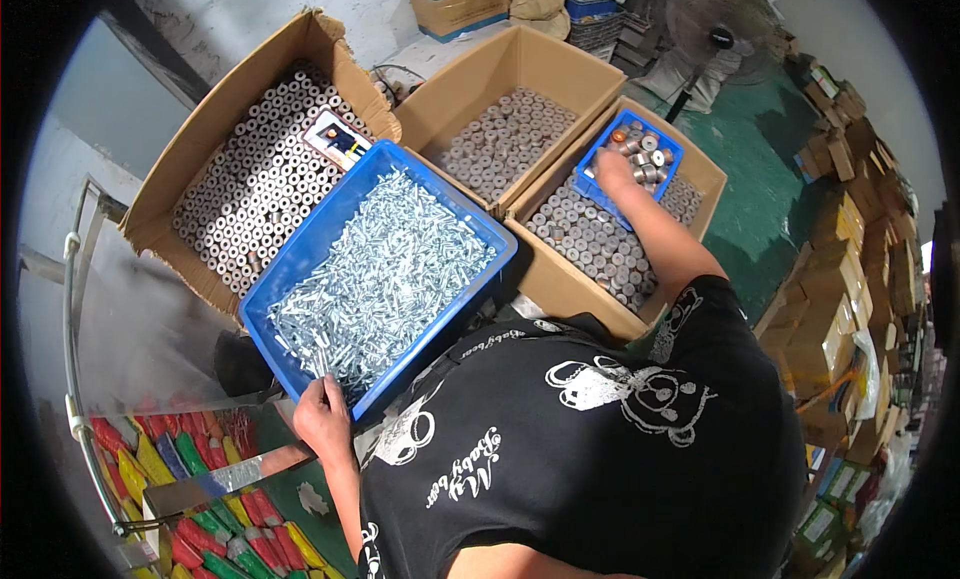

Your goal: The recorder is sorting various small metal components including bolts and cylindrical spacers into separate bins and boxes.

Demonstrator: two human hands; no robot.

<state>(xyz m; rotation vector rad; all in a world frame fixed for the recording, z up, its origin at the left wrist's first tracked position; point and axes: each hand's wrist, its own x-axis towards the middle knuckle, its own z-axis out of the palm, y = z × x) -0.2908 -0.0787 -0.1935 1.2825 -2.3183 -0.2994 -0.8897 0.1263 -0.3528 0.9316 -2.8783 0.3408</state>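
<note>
Small shiny metal pins fill a large blue plastic bin in front of me. At its near left corner my left hand is closed, with a few metal pins pinched at the fingertips. My right hand reaches into a small blue basket at the right, its fingers curled down and their tips hidden. Silver and copper-coloured cylinders lie in that basket. The basket rests inside a cardboard box of grey ring-shaped pieces.
Two more cardboard boxes, one at the left and one in the middle, hold similar rings. A phone lies on the left box's rings. A fan stands far right; stacked cartons line the right side. Colourful bundles lie lower left.
</note>
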